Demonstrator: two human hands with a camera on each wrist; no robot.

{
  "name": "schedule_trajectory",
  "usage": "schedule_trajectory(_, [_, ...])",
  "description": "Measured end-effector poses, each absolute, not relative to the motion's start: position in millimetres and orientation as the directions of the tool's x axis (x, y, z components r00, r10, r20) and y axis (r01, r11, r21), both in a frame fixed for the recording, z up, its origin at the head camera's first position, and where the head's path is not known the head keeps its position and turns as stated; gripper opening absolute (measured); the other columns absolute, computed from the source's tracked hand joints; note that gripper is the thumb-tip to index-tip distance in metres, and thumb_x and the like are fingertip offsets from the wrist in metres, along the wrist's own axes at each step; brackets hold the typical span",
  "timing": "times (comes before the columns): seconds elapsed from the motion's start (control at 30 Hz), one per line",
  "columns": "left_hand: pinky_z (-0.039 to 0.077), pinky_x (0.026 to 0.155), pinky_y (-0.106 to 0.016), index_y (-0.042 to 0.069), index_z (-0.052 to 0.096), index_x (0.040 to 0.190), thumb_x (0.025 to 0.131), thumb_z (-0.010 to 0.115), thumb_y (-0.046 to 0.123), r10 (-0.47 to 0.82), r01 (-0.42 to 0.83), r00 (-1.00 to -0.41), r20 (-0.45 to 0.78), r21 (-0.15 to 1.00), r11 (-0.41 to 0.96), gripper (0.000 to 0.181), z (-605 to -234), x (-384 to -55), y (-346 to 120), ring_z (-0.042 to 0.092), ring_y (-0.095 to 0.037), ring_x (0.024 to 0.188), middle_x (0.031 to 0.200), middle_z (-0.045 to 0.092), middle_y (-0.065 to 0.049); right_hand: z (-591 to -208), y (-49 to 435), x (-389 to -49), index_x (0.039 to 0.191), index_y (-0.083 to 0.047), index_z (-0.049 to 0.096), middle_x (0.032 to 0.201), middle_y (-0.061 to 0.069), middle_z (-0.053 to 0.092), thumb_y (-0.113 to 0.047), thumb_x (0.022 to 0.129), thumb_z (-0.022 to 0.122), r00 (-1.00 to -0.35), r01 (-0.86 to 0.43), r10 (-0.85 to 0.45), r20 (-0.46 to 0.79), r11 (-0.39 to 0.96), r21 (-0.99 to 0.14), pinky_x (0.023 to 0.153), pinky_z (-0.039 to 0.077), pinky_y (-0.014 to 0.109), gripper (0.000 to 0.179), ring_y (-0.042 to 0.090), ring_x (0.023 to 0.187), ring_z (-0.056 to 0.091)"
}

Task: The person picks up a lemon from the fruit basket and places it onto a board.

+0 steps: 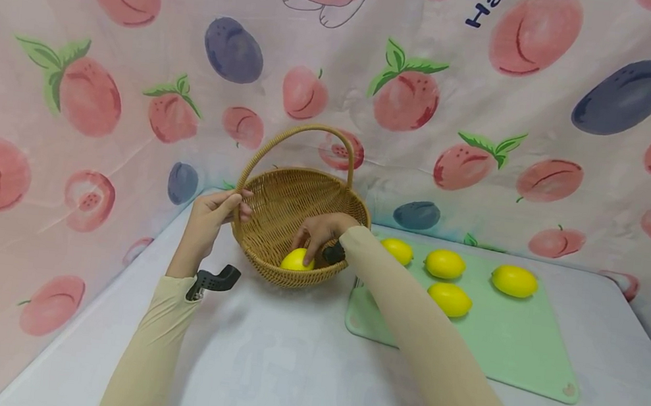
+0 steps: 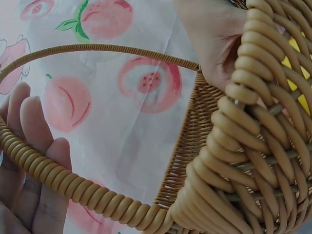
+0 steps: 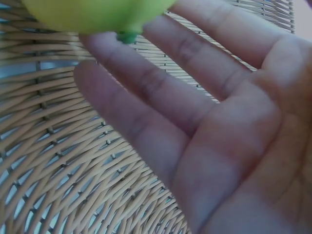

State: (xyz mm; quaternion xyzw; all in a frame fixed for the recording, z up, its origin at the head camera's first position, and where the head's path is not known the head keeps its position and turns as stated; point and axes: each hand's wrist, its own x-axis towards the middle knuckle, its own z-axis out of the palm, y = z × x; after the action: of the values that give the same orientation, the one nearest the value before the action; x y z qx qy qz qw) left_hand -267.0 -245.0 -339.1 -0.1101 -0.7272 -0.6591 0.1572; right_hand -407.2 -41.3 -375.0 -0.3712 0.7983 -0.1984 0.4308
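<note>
A wicker basket (image 1: 285, 192) with a tall arched handle (image 1: 303, 129) stands tilted toward me at the middle of the table. My left hand (image 1: 211, 217) grips the handle near its left base; in the left wrist view the fingers (image 2: 36, 119) pass behind the wrapped handle. Inside the basket my right hand (image 1: 325, 229) holds a yellow lemon (image 1: 297, 261) low near the front rim. From the right wrist the lemon (image 3: 97, 12) shows at the fingertips, its green tip downward. The right thumb is hidden in that view.
Right of the basket lies a pale green cutting board (image 1: 520, 336). Several lemons rest on it, among them one at the far right (image 1: 514, 281) and one nearer the front (image 1: 449, 300). My right forearm crosses the board's left part. A fruit-print cloth (image 1: 329, 51) hangs behind.
</note>
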Motion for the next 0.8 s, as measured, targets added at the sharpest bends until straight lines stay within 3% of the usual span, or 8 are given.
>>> schedule_trajectory(0.13, [0.054, 0.072, -0.015, 0.023, 0.066, 0.09, 0.098, 0.05, 0.016, -0.049, 0.368, -0.926, 0.375, 0.924, 0.107, 0.02, -336.5, -264.2, -243.6, 0.065, 0.001, 0.066, 0.068, 0.068, 0.013, -373.7, -41.6, -406.5, 0.116, -0.01, 0.066, 0.122, 0.008, 0.06, -0.007, 0.077, 0.077, -0.37, -0.43, -0.758, -0.538, 0.653, -0.624, 0.081, 0.055, 0.025, 0.041, 0.015, 0.099, 0.061])
schedule_trajectory(0.5, [0.054, 0.071, -0.015, 0.024, 0.067, 0.089, 0.097, 0.05, 0.015, -0.043, 0.378, -0.923, 0.383, 0.922, 0.089, 0.021, -338.4, -264.2, -245.1, 0.064, 0.001, 0.066, 0.069, 0.068, 0.014, -374.4, -41.7, -405.9, 0.117, -0.007, 0.063, 0.116, 0.01, 0.067, -0.001, 0.077, 0.075, -0.307, -0.373, -0.769, -0.561, 0.639, -0.672, 0.084, 0.055, 0.026, 0.042, 0.014, 0.098, 0.063])
schedule_trajectory(0.8, [0.055, 0.071, -0.017, 0.023, 0.068, 0.092, 0.097, 0.05, 0.017, -0.051, 0.373, -0.924, 0.38, 0.922, 0.103, 0.019, -350.4, -276.6, -251.7, 0.065, -0.001, 0.066, 0.069, 0.068, 0.013, -373.9, -40.8, -406.4, 0.117, -0.012, 0.066, 0.116, 0.006, 0.067, -0.01, 0.075, 0.078, -0.359, -0.494, -0.784, -0.505, 0.619, -0.61, 0.088, 0.053, 0.025, 0.043, 0.016, 0.104, 0.061])
